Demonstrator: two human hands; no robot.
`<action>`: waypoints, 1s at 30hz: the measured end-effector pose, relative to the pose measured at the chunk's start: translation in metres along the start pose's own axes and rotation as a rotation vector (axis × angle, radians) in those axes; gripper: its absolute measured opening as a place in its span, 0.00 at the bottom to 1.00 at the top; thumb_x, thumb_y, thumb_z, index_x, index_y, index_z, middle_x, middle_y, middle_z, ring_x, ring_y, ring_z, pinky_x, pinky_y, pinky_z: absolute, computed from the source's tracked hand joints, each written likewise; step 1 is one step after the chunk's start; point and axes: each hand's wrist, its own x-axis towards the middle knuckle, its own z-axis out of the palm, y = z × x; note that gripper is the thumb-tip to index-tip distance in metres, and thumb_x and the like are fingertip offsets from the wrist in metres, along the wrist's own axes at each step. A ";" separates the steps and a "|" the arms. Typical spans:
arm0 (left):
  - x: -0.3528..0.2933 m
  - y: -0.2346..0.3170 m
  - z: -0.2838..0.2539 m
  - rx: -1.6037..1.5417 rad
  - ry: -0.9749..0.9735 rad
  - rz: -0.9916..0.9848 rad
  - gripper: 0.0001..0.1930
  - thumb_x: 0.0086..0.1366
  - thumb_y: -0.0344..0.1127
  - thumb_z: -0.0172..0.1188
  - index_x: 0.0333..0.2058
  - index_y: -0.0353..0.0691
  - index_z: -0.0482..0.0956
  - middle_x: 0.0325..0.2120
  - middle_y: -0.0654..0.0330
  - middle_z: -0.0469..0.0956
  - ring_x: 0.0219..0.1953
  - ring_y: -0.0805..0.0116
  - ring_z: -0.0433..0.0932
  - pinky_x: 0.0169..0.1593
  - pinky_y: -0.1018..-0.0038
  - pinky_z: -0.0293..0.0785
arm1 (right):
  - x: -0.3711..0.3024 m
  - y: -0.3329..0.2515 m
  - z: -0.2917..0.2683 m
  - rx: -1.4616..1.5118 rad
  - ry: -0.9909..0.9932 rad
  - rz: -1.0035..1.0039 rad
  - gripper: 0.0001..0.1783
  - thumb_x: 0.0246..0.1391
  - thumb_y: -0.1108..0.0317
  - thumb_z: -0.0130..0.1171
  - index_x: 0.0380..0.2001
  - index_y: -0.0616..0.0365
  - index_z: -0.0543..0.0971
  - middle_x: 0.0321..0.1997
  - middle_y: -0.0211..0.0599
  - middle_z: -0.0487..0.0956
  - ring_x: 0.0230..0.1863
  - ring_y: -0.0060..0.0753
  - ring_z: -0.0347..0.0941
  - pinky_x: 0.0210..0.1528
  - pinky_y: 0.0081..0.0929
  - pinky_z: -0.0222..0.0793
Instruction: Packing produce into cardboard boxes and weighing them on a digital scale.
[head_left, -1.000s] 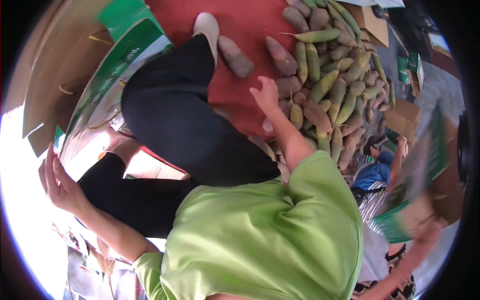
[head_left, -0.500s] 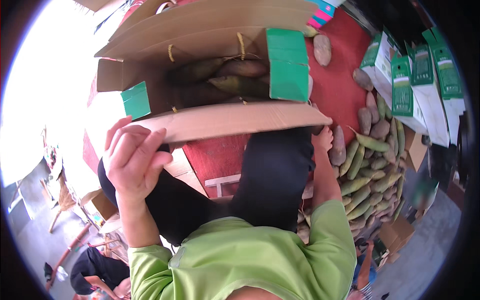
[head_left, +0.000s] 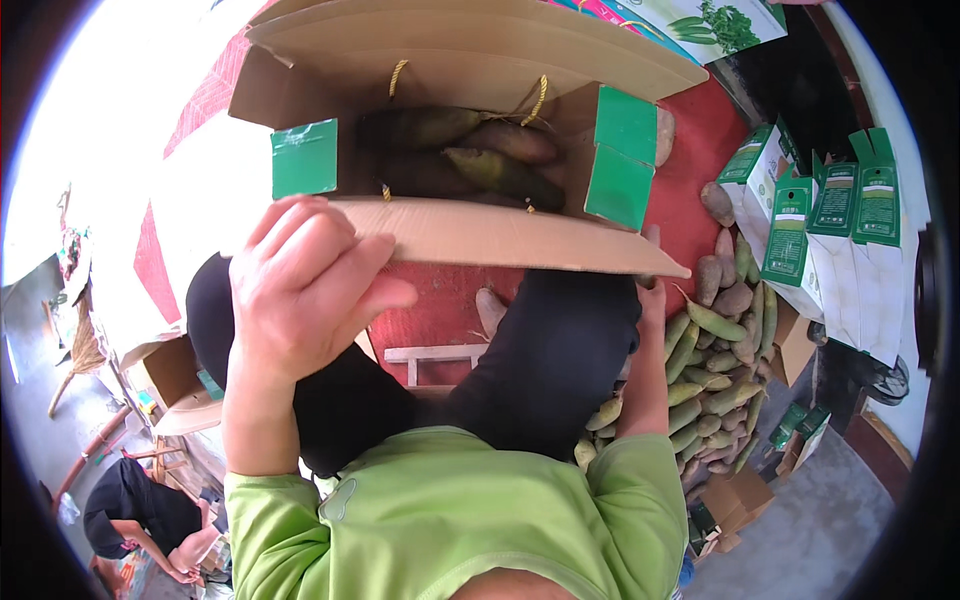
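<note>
A cardboard box (head_left: 460, 60) with green end flaps stands open in front of me, with yellow rope handles in its side walls. Several long green radishes (head_left: 505, 178) lie inside, one of them darker and reddish. My left hand (head_left: 300, 285) is curled at the left end of the box's near flap; its fingers hide that corner, and the thumb sticks out to the right. Mostly hidden below the flap's other end, my right hand (head_left: 650, 295) grips the edge, with a fingertip showing just above it.
A large heap of green and reddish radishes (head_left: 720, 385) lies on the right. Several green-and-white cartons (head_left: 835, 260) stand beyond it. Beneath the box is a red floor covering (head_left: 690, 150). Another person (head_left: 150, 510) bends at the lower left, near a broom (head_left: 82, 350).
The view has shifted, and the box sits farther right in it. My left fingers have curled in more. The right hand stays at the flap's right end.
</note>
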 end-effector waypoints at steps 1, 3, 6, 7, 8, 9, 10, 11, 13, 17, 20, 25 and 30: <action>0.000 -0.001 0.001 -0.011 0.013 0.012 0.17 0.45 0.46 0.66 0.26 0.38 0.79 0.19 0.62 0.65 0.24 0.62 0.71 0.32 0.68 0.70 | -0.008 -0.018 -0.012 0.110 0.025 -0.009 0.37 0.34 0.67 0.73 0.50 0.66 0.70 0.45 0.40 0.76 0.44 0.37 0.74 0.48 0.31 0.69; 0.000 -0.001 0.002 -0.023 0.033 0.007 0.16 0.45 0.46 0.66 0.26 0.39 0.79 0.19 0.63 0.65 0.24 0.63 0.71 0.32 0.68 0.69 | -0.026 -0.065 -0.036 0.162 0.042 -0.098 0.36 0.36 0.70 0.71 0.50 0.67 0.69 0.46 0.40 0.76 0.46 0.33 0.72 0.49 0.29 0.68; -0.004 0.000 0.001 -0.035 0.046 -0.007 0.14 0.46 0.43 0.67 0.27 0.41 0.79 0.20 0.64 0.66 0.24 0.64 0.71 0.33 0.69 0.68 | -0.064 -0.150 -0.066 0.179 0.016 -0.372 0.36 0.39 0.70 0.69 0.53 0.67 0.67 0.49 0.43 0.74 0.49 0.34 0.71 0.53 0.29 0.65; -0.005 0.002 -0.002 -0.026 0.020 -0.030 0.14 0.47 0.42 0.67 0.28 0.39 0.80 0.21 0.63 0.68 0.26 0.63 0.72 0.34 0.69 0.68 | -0.076 -0.176 -0.074 0.139 0.028 -0.444 0.37 0.38 0.70 0.70 0.54 0.67 0.67 0.50 0.42 0.74 0.50 0.34 0.71 0.55 0.30 0.64; -0.006 0.003 -0.004 -0.013 -0.008 -0.052 0.14 0.49 0.41 0.66 0.29 0.37 0.80 0.22 0.61 0.70 0.27 0.63 0.73 0.35 0.69 0.69 | -0.085 -0.200 -0.080 0.103 0.035 -0.517 0.38 0.38 0.69 0.70 0.54 0.67 0.67 0.50 0.42 0.74 0.51 0.35 0.70 0.56 0.30 0.63; -0.008 0.003 -0.003 -0.012 -0.009 -0.041 0.13 0.50 0.40 0.66 0.30 0.38 0.81 0.23 0.62 0.70 0.27 0.63 0.73 0.35 0.69 0.68 | -0.097 -0.227 -0.083 0.086 0.015 -0.566 0.40 0.36 0.69 0.71 0.55 0.67 0.66 0.51 0.42 0.73 0.52 0.35 0.70 0.56 0.30 0.64; -0.009 0.003 -0.004 -0.016 -0.005 -0.043 0.13 0.50 0.40 0.66 0.30 0.38 0.81 0.23 0.62 0.70 0.27 0.63 0.73 0.35 0.69 0.68 | -0.112 -0.254 -0.084 0.064 -0.006 -0.616 0.42 0.35 0.68 0.72 0.55 0.67 0.66 0.53 0.42 0.72 0.52 0.35 0.69 0.55 0.30 0.64; -0.011 0.003 -0.002 -0.015 0.017 -0.034 0.12 0.50 0.40 0.66 0.30 0.38 0.81 0.23 0.62 0.70 0.27 0.63 0.72 0.35 0.69 0.68 | -0.122 -0.276 -0.083 0.032 -0.028 -0.713 0.42 0.34 0.67 0.73 0.55 0.67 0.66 0.52 0.42 0.73 0.53 0.34 0.69 0.56 0.29 0.63; -0.009 0.001 0.002 -0.018 0.027 -0.013 0.12 0.50 0.40 0.66 0.30 0.38 0.81 0.22 0.62 0.70 0.26 0.63 0.71 0.34 0.68 0.68 | -0.136 -0.318 -0.070 -0.067 -0.089 -0.874 0.43 0.33 0.65 0.73 0.54 0.66 0.68 0.51 0.42 0.74 0.52 0.34 0.70 0.56 0.29 0.64; -0.011 0.000 0.006 -0.038 0.097 -0.020 0.11 0.51 0.42 0.66 0.26 0.42 0.79 0.21 0.63 0.66 0.28 0.61 0.72 0.35 0.67 0.68 | -0.170 -0.376 -0.010 -0.209 -0.289 -1.028 0.33 0.39 0.65 0.70 0.50 0.64 0.73 0.45 0.38 0.78 0.47 0.29 0.74 0.51 0.25 0.67; -0.013 -0.004 0.005 -0.038 0.108 -0.012 0.11 0.51 0.43 0.65 0.25 0.42 0.79 0.21 0.63 0.66 0.28 0.61 0.72 0.35 0.66 0.68 | -0.186 -0.405 0.035 -0.480 -0.354 -1.062 0.38 0.34 0.61 0.72 0.50 0.67 0.72 0.44 0.46 0.77 0.46 0.34 0.74 0.49 0.28 0.69; -0.013 -0.009 0.004 -0.069 0.101 0.025 0.10 0.50 0.37 0.67 0.29 0.38 0.82 0.21 0.61 0.68 0.24 0.65 0.70 0.30 0.71 0.68 | -0.157 -0.400 0.084 -0.897 -0.323 -1.037 0.43 0.28 0.54 0.72 0.50 0.65 0.71 0.48 0.55 0.76 0.50 0.50 0.73 0.53 0.37 0.68; -0.009 -0.002 0.003 -0.083 0.092 -0.009 0.09 0.51 0.35 0.67 0.30 0.37 0.82 0.21 0.61 0.68 0.24 0.65 0.71 0.29 0.72 0.68 | -0.136 -0.385 0.085 -0.995 -0.307 -0.986 0.32 0.37 0.58 0.68 0.47 0.63 0.75 0.42 0.52 0.79 0.45 0.50 0.76 0.50 0.37 0.70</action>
